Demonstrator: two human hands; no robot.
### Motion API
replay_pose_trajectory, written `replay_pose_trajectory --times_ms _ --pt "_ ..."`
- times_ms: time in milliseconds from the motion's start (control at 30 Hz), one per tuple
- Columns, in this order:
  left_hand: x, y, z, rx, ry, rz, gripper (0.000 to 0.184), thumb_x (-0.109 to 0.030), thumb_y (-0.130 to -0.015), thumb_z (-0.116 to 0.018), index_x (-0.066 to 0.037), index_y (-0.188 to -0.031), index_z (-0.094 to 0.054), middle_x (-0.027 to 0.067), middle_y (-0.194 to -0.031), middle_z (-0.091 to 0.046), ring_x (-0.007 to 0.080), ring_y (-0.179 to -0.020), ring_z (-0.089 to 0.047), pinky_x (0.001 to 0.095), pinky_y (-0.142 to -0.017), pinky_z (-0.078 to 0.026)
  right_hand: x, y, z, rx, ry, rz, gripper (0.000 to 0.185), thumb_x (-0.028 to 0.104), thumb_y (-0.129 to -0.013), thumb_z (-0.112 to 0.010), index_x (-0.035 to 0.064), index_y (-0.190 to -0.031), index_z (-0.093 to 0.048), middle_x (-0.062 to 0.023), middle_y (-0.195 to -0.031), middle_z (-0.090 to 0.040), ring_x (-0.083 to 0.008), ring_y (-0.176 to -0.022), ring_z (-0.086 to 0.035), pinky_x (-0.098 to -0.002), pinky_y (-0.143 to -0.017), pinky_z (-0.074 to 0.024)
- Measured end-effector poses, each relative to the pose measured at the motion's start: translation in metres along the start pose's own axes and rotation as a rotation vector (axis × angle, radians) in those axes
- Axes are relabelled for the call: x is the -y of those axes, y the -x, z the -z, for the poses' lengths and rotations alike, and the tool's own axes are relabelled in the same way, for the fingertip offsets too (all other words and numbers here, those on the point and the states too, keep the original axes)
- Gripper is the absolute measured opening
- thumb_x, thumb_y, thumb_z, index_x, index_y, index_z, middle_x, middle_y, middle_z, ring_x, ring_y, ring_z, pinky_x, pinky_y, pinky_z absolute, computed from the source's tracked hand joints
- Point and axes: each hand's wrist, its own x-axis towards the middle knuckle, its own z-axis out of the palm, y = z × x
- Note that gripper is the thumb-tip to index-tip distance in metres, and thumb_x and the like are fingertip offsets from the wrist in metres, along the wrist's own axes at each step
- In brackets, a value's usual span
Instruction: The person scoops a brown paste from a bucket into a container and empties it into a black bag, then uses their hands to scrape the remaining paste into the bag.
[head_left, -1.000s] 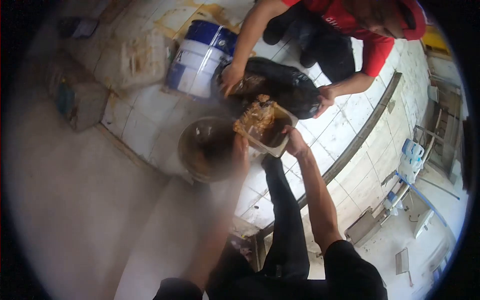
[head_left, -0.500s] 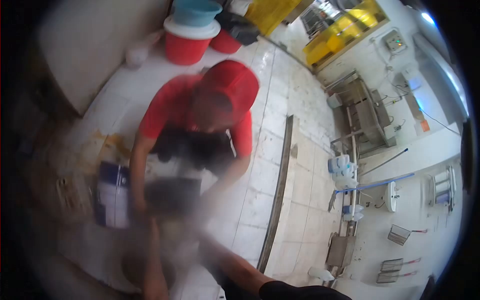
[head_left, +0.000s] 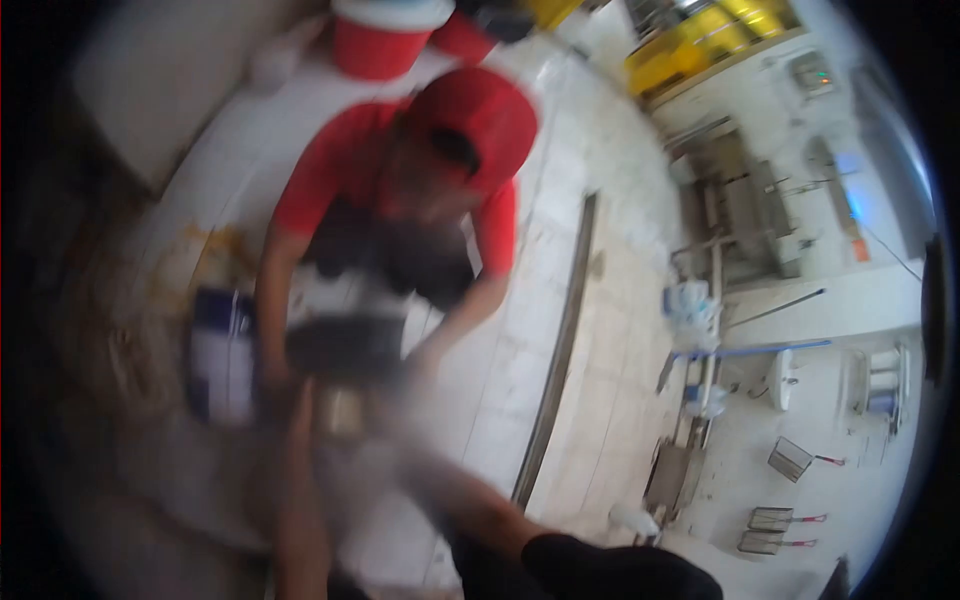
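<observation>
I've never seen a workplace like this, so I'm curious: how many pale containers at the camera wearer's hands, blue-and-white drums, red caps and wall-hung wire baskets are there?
Pale container, blurred: 1
Blue-and-white drum: 1
Red cap: 1
Wire baskets: 3
Total: 6

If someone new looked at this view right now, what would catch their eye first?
The red cap and red shirt, in the upper half of the view, stand out most. Next come the red tub at the top edge, left of the middle, and the yellow shapes at upper right. The pale container, below and left of centre, is too blurred to show its contents.
</observation>
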Motion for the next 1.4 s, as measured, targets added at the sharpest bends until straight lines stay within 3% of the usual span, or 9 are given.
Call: replay_pose_trajectory --times_ms 67,133,200,267,400,533,700,1167,1400 --pt "0.013 0.000 0.005 0.007 -0.049 0.020 0.089 -0.076 -0.076 -0.043 -0.018 -0.143 -0.038 0.0132 -0.149 -0.029 0.0348 -0.131 -0.032 0.0560 -0.099 -0.032 -0.100 -0.046 -0.069 -0.564 0.473 0.629 0.065 0.012 -0.089 -0.050 -0.0104 -0.143 -0.021 -0.0280 -0.129 -0.048 -0.0389 -0.109 -0.054 -0.0414 -0.091 -0.0473" --pt "0.022 0.001 0.009 0.009 -0.102 0.089 0.091 -0.078 -0.074 -0.043 -0.019 -0.143 -0.037 0.0133 -0.149 -0.028 0.0357 -0.132 -0.031 0.0575 -0.098 -0.032 -0.017 0.030 0.000 -0.557 0.109 0.807 0.064 0.023 -0.095 -0.054 -0.0110 -0.141 -0.024 -0.0268 -0.130 -0.048 -0.0362 -0.116 -0.052 -0.0388 -0.095 -0.0457" --pt "0.033 -0.009 0.014 0.023 -0.144 0.182 0.092 -0.080 -0.073 -0.043 -0.021 -0.144 -0.036 0.0134 -0.150 -0.026 0.0365 -0.132 -0.030 0.0591 -0.098 -0.032 0.014 0.050 0.011 -0.449 0.008 0.660 0.082 0.028 -0.085 -0.071 -0.0119 -0.140 -0.024 -0.0262 -0.128 -0.049 -0.0340 -0.117 -0.051 -0.0373 -0.098 -0.0439" --pt "0.037 -0.024 0.018 0.049 -0.178 0.276 0.094 -0.081 -0.072 -0.043 -0.022 -0.145 -0.035 0.0135 -0.151 -0.024 0.0373 -0.133 -0.029 0.0606 -0.097 -0.032 0.108 0.098 0.084 0.029 -0.840 -0.282 0.075 0.042 -0.087 -0.056 -0.0055 -0.139 -0.030 -0.0240 -0.123 -0.053 -0.0349 -0.109 -0.056 -0.0406 -0.091 -0.0476" --pt "-0.017 0.020 0.010 0.063 -0.107 0.498 0.101 -0.084 -0.066 -0.047 -0.021 -0.144 -0.034 0.0177 -0.150 -0.025 0.0377 -0.132 -0.032 0.0610 -0.098 -0.031 0.170 0.122 0.118 0.119 -1.068 -0.686 0.079 0.071 -0.090 -0.028 0.0075 -0.135 -0.043 -0.0196 -0.113 -0.061 -0.0365 -0.093 -0.065 -0.0471 -0.076 -0.0550" --pt "-0.010 0.003 0.027 0.058 -0.171 0.565 0.116 -0.088 -0.063 -0.045 -0.009 -0.146 -0.028 0.0193 -0.147 -0.032 0.0378 -0.128 -0.037 0.0590 -0.098 -0.033 0.169 0.121 0.108 0.148 -1.123 -0.672 0.085 0.067 -0.086 -0.038 -0.0057 -0.130 -0.045 -0.0279 -0.116 -0.057 -0.0447 -0.088 -0.065 -0.0523 -0.070 -0.0561" --pt "-0.043 0.019 0.031 0.015 -0.270 0.544 0.083 -0.081 -0.076 -0.040 -0.030 -0.142 -0.038 0.0152 -0.151 -0.024 0.0372 -0.134 -0.029 0.0607 -0.100 -0.032 0.181 0.124 0.108 0.117 -1.213 -0.638 0.081 0.066 -0.087 -0.038 -0.0023 -0.129 -0.048 -0.0228 -0.106 -0.062 -0.0316 -0.064 -0.068 -0.0397 -0.052 -0.0573" --pt "-0.114 0.006 0.022 0.147 -0.729 0.454 0.077 -0.075 -0.083 -0.037 -0.029 -0.145 -0.035 0.0051 -0.158 -0.009 0.0359 -0.144 -0.005 0.0672 -0.106 -0.013 0.187 0.121 0.082 0.196 -1.606 -0.662 0.076 0.066 -0.091 -0.030 0.0012 -0.126 -0.049 -0.0212 -0.093 -0.064 -0.0288 -0.073 -0.068 -0.0379 -0.066 -0.0573" --pt "-0.133 0.028 -0.008 0.215 -0.882 0.460 0.079 -0.076 -0.083 -0.036 -0.028 -0.146 -0.034 0.0069 -0.157 -0.012 0.0360 -0.144 -0.006 0.0691 -0.101 -0.026 0.180 0.122 0.059 0.105 -1.632 -0.708 0.072 0.064 -0.091 -0.034 0.0001 -0.121 -0.051 -0.0179 -0.091 -0.064 -0.0266 -0.071 -0.068 -0.0357 -0.063 -0.0578"
